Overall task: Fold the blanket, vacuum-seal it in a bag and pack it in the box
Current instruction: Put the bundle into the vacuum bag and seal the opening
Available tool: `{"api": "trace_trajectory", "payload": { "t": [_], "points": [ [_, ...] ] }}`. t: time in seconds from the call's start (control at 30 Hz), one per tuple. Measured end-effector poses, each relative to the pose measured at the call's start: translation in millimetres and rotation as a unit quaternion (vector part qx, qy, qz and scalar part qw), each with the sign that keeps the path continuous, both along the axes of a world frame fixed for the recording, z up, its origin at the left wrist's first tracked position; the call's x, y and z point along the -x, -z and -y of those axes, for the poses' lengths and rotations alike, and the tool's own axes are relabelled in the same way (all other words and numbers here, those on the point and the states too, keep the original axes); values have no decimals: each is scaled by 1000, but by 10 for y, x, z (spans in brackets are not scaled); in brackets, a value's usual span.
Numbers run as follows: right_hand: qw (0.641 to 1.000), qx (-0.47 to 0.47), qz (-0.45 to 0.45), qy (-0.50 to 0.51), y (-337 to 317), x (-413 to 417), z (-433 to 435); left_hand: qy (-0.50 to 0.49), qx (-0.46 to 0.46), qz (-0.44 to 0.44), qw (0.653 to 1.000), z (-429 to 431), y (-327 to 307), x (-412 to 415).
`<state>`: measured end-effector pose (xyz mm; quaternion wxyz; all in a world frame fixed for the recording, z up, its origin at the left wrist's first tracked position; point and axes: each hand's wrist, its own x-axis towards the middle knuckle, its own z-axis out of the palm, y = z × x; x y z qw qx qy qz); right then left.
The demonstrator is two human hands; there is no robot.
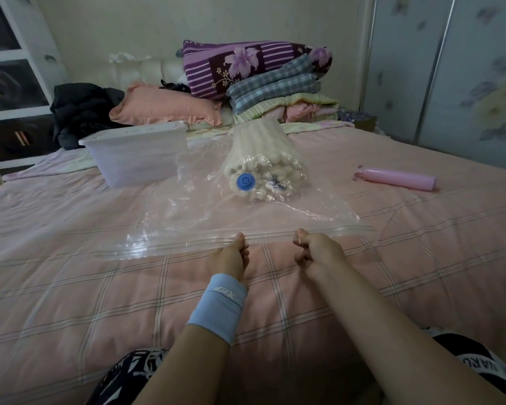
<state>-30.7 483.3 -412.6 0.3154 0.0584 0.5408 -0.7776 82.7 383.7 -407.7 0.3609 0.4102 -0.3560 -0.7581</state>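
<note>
Blanket (263,153): cream, folded into a fat bundle, already inside the clear vacuum bag (202,211). It sits at the bag's far end, 12 o'clock from the hands, on the bed (70,258). The blue valve (246,181) faces up against the bundle's near side.

Left hand (231,255), with wristband (219,305): thumb on top, fingers curled under, pinching the zip strip (158,248) at the bag's mouth. Right hand (313,252): same pinch on the same strip, just beside the left, with a small gap between them. Neither holds anything else.

Box (135,154): white plastic, at 11 o'clock, touching or overlapping the bag's far left corner. Pink pump (398,178): lying at 2 o'clock, well apart from the bag.

Step, as I judge it: pressing the zip closed from the middle outward.

Risks:
- The strip runs far out toward 9 and 3 o'clock, and the 9 o'clock end looks rippled. A crease there could leave a gap, and the bag would draw air back in.
- The soft bed gives no firm backing, so the tracks may not click home.
- I cannot tell whether the span between the thumbs is closed.
- A leaky seal leaves the bundle fat, and it may not fit the box.
</note>
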Motion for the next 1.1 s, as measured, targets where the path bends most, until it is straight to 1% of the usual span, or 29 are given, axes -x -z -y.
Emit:
{"api": "trace_trajectory", "payload": {
  "t": [0.07, 0.17, 0.27, 0.33, 0.37, 0.4, 0.53, 0.63, 0.8, 0.93, 1.03, 1.1],
  "points": [
    [1000, -3, -9, 2, 21, 56, -49, -15, 4, -11, 1000, -20, 47, 36],
    [1000, 19, -22, -10, 46, 166, -115, -1, 1, -40, 999, -97, 81, 123],
    [997, 17, -40, -56, 59, 211, -159, 74, -18, -77, 994, -218, 45, 214],
    [994, 22, -42, -101, 63, 176, -158, 161, 29, -48, 985, -341, 60, 311],
    [992, 27, -42, -117, 59, 140, -139, 183, 56, -30, 981, -399, 67, 339],
    [991, 27, -47, -123, 65, 121, -121, 184, 68, -20, 980, -450, 85, 375],
    [991, -34, -98, -87, 89, 149, -104, 134, 78, 18, 988, -456, 124, 464],
    [992, -50, -97, -57, 115, 169, -77, 114, 78, 37, 990, -411, 141, 467],
    [996, -54, -73, -8, 144, 318, -103, 66, 58, 22, 996, -323, 145, 427],
    [998, -35, -35, 34, 119, 450, -202, 33, 57, 14, 998, -278, 155, 431],
    [999, -26, -33, 29, 112, 450, -257, -8, 54, -3, 999, -314, 193, 475],
    [999, -19, -30, 17, 109, 439, -293, -9, 28, -31, 999, -361, 190, 516]
  ]
}}
